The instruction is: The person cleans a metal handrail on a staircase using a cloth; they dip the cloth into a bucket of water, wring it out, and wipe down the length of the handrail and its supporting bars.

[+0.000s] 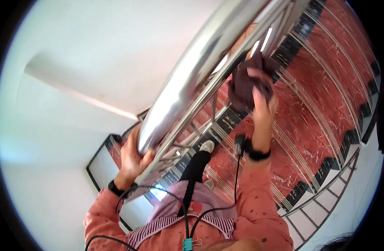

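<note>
My left hand point(132, 157) grips the lower visible end of a thick, shiny metal handrail point(179, 91), thumb on the near side and fingers round the far side. On the stair side of the railing, my right hand point(264, 97) holds a dark maroon cloth point(246, 84), bunched and partly blurred. The cloth is close beside the thinner metal rail point(192, 117) that runs under the handrail. Whether it touches that rail, I cannot tell.
Red marble-patterned stairs point(304, 103) with black edging lie below and to the right. My shoe point(207, 146) rests on a step near the railing's foot. A black cable point(237, 178) runs from my right wristband point(257, 153). Another metal railing point(320, 188) is at lower right; a white wall point(69, 125) is at left.
</note>
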Available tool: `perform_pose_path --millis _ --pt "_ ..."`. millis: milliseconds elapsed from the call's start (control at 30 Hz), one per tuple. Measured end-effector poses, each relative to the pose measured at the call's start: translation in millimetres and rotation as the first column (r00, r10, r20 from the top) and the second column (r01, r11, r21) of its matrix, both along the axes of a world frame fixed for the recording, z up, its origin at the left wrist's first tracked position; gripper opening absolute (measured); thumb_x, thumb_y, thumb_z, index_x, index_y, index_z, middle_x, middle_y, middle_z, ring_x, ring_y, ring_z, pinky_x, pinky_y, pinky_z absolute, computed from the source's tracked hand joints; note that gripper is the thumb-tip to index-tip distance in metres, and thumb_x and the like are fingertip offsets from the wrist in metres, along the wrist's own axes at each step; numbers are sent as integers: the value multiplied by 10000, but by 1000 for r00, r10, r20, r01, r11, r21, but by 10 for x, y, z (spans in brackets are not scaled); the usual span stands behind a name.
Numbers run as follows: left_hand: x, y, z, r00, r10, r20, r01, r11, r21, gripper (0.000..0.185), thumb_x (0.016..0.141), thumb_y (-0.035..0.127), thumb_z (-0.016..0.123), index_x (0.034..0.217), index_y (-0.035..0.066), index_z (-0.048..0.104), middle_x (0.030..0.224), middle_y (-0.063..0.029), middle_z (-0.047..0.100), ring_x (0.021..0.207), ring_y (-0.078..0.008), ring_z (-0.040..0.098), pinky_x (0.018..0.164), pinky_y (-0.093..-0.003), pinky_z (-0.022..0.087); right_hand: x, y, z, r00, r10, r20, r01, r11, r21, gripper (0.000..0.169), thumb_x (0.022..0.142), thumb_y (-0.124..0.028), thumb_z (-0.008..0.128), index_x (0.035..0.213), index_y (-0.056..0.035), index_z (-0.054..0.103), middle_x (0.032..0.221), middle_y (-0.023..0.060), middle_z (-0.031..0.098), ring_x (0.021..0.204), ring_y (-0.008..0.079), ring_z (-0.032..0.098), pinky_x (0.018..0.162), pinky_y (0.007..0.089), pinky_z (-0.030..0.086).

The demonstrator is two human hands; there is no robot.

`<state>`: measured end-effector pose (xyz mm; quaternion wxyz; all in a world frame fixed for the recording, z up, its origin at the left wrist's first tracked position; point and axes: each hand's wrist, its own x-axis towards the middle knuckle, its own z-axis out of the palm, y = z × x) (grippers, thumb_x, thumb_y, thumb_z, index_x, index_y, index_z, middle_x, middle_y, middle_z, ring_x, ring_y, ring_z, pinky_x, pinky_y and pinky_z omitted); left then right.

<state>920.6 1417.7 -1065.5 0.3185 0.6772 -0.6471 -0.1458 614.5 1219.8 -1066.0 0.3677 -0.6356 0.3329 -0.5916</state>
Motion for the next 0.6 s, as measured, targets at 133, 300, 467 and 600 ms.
perform_pose_path --millis 133,300,467,600 --pt "-59 -141 -34 998 -60 1 60 998 -25 721 760 317 694 1338 3 400 1138 -247 594 1033 -385 614 854 -413 505 438 -525 103 627 -587 -512 98 712 -696 319 804 -370 674 950 -87 684 978 79 683 934 333 582 1085 533 216" --pt "-92 -120 -65 996 -79 -52 77 996 -40 732 828 483 634 1347 25 396 1157 -246 584 1015 -383 622 837 -417 513 947 147 -571 706 -474 -526 -3 741 -671 350 791 -411 664 928 -90 684 922 98 653 936 321 577 1049 576 274" --pt "-184 -92 20 985 -91 -147 87 996 -29 697 889 521 522 1348 8 409 1175 -266 568 1060 -414 591 877 -424 483 1762 1535 -1267 833 174 -525 -317 928 -195 494 727 -280 689 1161 -64 594 1163 140 583 1170 352 483 1030 557 314" --pt "-158 -111 3 943 -163 -290 151 986 -64 636 939 451 480 1383 8 375 1276 -242 526 1138 -374 558 938 -420 454 1919 1876 -1370 796 389 -463 -449 894 -20 520 756 -366 688 1168 -57 616 1173 158 612 1098 319 567 926 505 415"
